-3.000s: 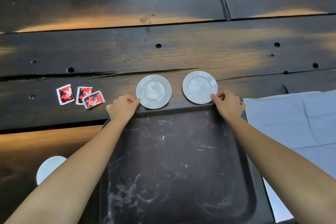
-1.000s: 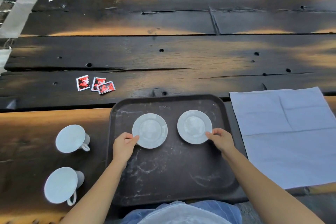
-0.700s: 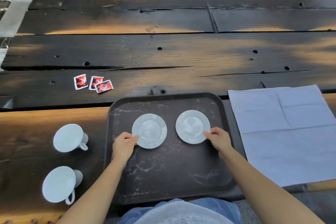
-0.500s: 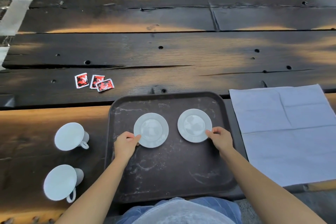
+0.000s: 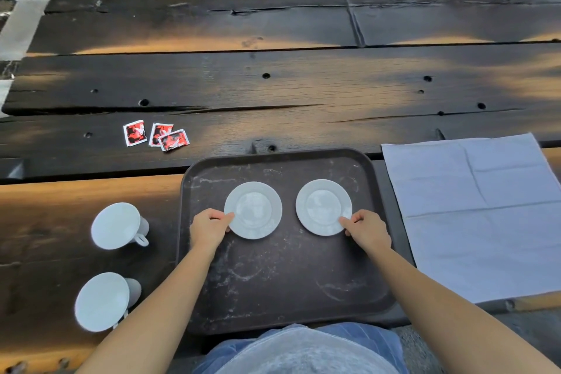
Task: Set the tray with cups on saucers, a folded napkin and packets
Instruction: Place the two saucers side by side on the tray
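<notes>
Two white saucers are laid side by side on the far half of the dark tray (image 5: 288, 282), apart from each other. The left saucer (image 5: 253, 209) is held at its near-left rim by the left hand (image 5: 209, 228): the thumb is on top of the rim and the other fingers are curled beside it, i.e. a pinch. The right saucer (image 5: 323, 206) is held the same way at its near-right rim by the right hand (image 5: 367, 229), w/ thumb and forefinger closed on the edge. Whether the saucers are lifted a little or lie flat cannot be told.

The tray is placed at the near edge of the wooden table (image 5: 273, 85), in front of the person. Left of the tray, 2 white cups are seen on the table: the far cup (image 5: 117, 225) and the near cup (image 5: 103, 300), apart from each other and from the tray. Three red packets (image 5: 158, 135) are grouped beyond the tray's far-left corner; 2 of them overlap and the 3rd lies just beside. The pale napkin (image 5: 473, 215) is spread open, not folded, just right of the tray, w/ crease lines visible.
</notes>
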